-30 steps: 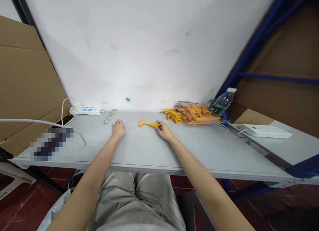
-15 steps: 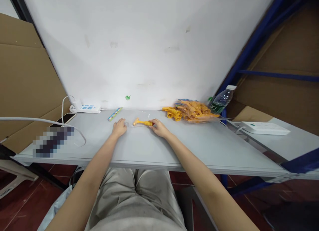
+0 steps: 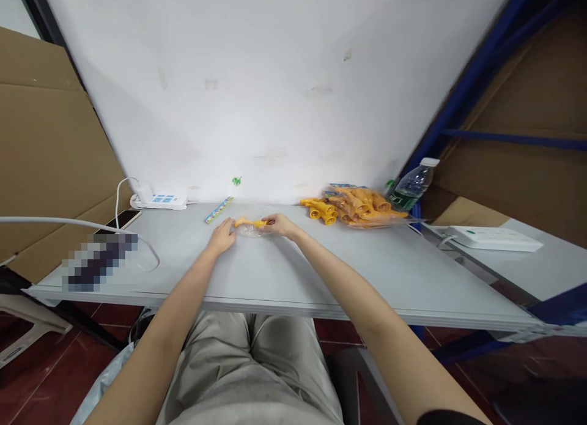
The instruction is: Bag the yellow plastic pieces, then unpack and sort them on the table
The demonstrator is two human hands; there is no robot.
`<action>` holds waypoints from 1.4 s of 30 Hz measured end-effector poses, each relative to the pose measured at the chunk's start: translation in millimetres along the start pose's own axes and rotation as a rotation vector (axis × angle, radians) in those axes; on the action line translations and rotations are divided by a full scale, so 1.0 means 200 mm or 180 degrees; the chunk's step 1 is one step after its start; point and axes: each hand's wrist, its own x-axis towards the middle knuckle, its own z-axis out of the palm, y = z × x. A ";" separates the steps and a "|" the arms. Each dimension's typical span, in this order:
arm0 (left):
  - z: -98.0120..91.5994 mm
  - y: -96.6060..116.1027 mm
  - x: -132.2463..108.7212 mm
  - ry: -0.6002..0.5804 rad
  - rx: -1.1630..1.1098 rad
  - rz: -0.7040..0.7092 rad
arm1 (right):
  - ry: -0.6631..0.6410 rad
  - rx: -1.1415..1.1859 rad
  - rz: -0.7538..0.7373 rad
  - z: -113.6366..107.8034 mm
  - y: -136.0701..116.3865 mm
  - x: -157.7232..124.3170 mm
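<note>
Between my hands is a slim yellow plastic toy [image 3: 247,221], lying level just above or on the grey table. A clear plastic bag [image 3: 252,231] is bunched beneath and around it; I cannot tell how much of the toy is inside. My right hand [image 3: 279,224] pinches the toy's right end, hiding that part. At the other end, my left hand [image 3: 222,236] has its fingers closed at the bag's left edge, touching the toy's tip. Beyond my left hand lies a flat, colourful printed strip [image 3: 219,210].
Loose yellow horn-shaped pieces [image 3: 322,211] lie at the back right beside a clear bag of similar pieces [image 3: 362,208]. A water bottle [image 3: 413,185] leans behind it. At the left are a power strip [image 3: 160,201], a phone [image 3: 123,220] and a white cable [image 3: 68,219].
My right hand and the toy have shifted left, closer to my left hand. The clear bag now bulges below the toy, on the side nearer me.
</note>
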 end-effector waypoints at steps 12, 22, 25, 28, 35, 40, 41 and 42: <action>0.01 -0.02 0.00 0.0423 -0.0754 0.0244 | -0.0024 0.0768 0.0366 0.12 -0.07 0.05; 0.01 -0.02 0.00 0.0401 -0.0869 0.0507 | -0.1223 0.0851 -0.0009 0.10 -0.09 0.04; 0.00 -0.01 -0.01 0.0197 -0.0794 0.0582 | -0.0934 0.1123 0.0172 0.12 -0.07 0.05; -0.02 0.00 -0.02 0.0059 -0.0675 0.0551 | -0.0563 0.1514 0.0273 0.17 -0.07 0.05; -0.03 0.04 -0.04 -0.0006 -0.0658 0.0484 | -0.0267 0.1974 0.0393 0.21 -0.10 0.04; -0.03 0.04 -0.04 0.0123 -0.0735 0.0390 | -0.0484 0.1949 0.0348 0.21 -0.09 0.05; -0.03 0.04 -0.04 0.0205 -0.0751 0.0377 | -0.0513 0.1936 0.0339 0.21 -0.08 0.05; -0.03 0.04 -0.04 0.0312 -0.0754 0.0362 | -0.0537 0.1919 0.0336 0.21 -0.08 0.06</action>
